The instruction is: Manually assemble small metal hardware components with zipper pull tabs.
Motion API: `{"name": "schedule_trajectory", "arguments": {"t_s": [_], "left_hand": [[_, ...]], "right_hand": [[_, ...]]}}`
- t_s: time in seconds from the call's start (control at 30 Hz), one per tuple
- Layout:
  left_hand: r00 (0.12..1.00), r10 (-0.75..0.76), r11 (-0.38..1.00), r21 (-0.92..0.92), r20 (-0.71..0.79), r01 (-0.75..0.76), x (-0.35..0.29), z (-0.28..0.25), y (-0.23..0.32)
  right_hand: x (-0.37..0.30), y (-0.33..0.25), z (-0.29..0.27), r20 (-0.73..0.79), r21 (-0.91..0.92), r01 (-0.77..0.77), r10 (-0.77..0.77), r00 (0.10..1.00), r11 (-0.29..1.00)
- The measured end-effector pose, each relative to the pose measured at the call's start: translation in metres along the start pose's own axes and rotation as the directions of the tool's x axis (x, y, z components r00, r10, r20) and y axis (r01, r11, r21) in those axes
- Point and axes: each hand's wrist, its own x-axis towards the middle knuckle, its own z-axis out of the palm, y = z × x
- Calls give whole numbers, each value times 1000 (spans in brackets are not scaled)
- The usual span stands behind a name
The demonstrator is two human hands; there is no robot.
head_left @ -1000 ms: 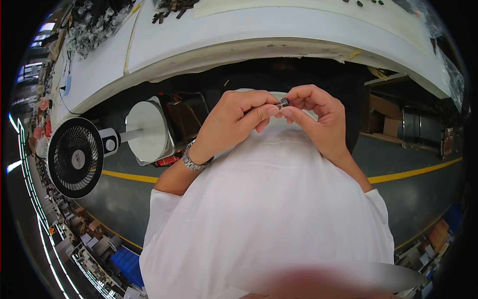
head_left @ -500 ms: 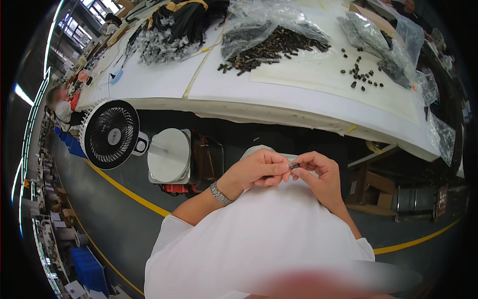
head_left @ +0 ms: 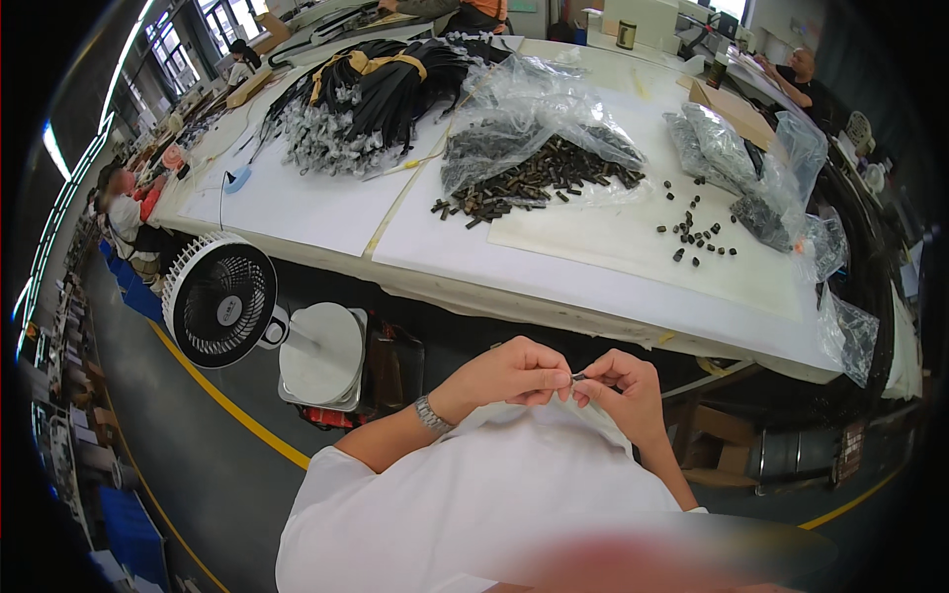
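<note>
In front of my white shirt, both hands meet over a small dark cylindrical piece. My right hand pinches it between thumb and fingers. The fingertips of my left hand, also closed in a pinch, come right up to the piece's left end; what lies between them is too small to make out. Several short dark pieces like it are scattered on the right of the white table. Farther left, a large pile of longer dark tubes spills from a clear plastic bag.
A bundle of black strips lies on the table's far left. More filled plastic bags sit at the right. A white fan and a round white stool-like top stand left of me. Other people work beyond the table.
The view has tilted upward, so the table and my hands sit lower in the picture and more of the far room shows. My hands stay together at the small dark piece.
</note>
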Motion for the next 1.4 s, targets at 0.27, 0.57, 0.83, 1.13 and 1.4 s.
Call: {"name": "schedule_trajectory", "arguments": {"t_s": [0.27, 0.57, 0.83, 1.13, 1.4], "left_hand": [[726, 566, 600, 799, -391, -38, 32, -60, 10], [413, 869, 197, 957, -272, 215, 67, -121, -10], [409, 852, 221, 933, -327, 284, 69, -118, -10], [388, 872, 198, 941, -297, 275, 70, -126, -3], [511, 805, 179, 944, -303, 278, 50, -158, 30]], "right_hand": [[67, 2, -78, -425, -321, 194, -324, 845, 927], [116, 21, -208, -479, -816, -219, -414, 774, 535], [125, 41, -208, -344, -922, -164, -546, 764, 351], [106, 11, -162, -93, -858, 171, -473, 876, 485], [120, 6, -158, -30, -917, 154, -448, 894, 369]]}}
